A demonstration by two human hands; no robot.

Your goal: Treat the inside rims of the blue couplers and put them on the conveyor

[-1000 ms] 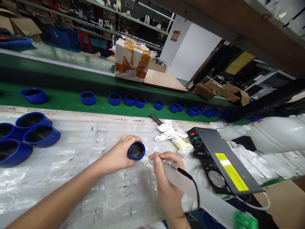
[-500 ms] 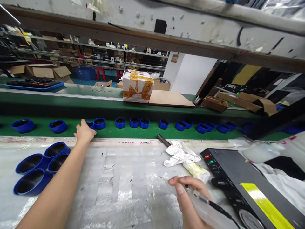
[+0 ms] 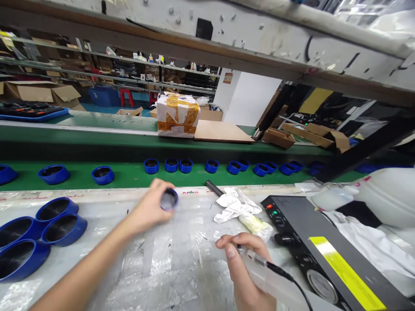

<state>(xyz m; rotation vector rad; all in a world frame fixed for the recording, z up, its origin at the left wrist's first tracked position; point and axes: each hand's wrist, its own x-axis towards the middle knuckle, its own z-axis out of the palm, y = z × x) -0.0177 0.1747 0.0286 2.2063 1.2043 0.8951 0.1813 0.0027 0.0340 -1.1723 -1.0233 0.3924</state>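
Observation:
My left hand (image 3: 147, 207) grips a small blue ring-shaped part (image 3: 169, 199) by its side, tilted so its dark opening faces me, above the plastic-covered bench (image 3: 181, 255). In my right hand (image 3: 243, 263) is a clear dispensing syringe (image 3: 259, 270) with a black hose (image 3: 285, 276); the fingers wrap its barrel and its tip is hard to make out. Several larger blue rings (image 3: 64, 229) stand grouped on the bench at the left. More blue rings (image 3: 151, 166) sit in a row on the green conveyor belt (image 3: 132, 176) beyond.
A black control box (image 3: 304, 224) with a gauge and lit indicators stands at right, beside a white plastic jug (image 3: 389, 194). Crumpled white cloth (image 3: 236, 205) and a black ribbed handle (image 3: 214, 188) lie near the belt. A shelf beam (image 3: 155, 26) crosses overhead; a taped box (image 3: 178, 114) stands behind.
My left hand has come back from the belt toward me and to the right, bringing a blue ring with it. The right hand still holds the syringe. The view has shifted slightly right.

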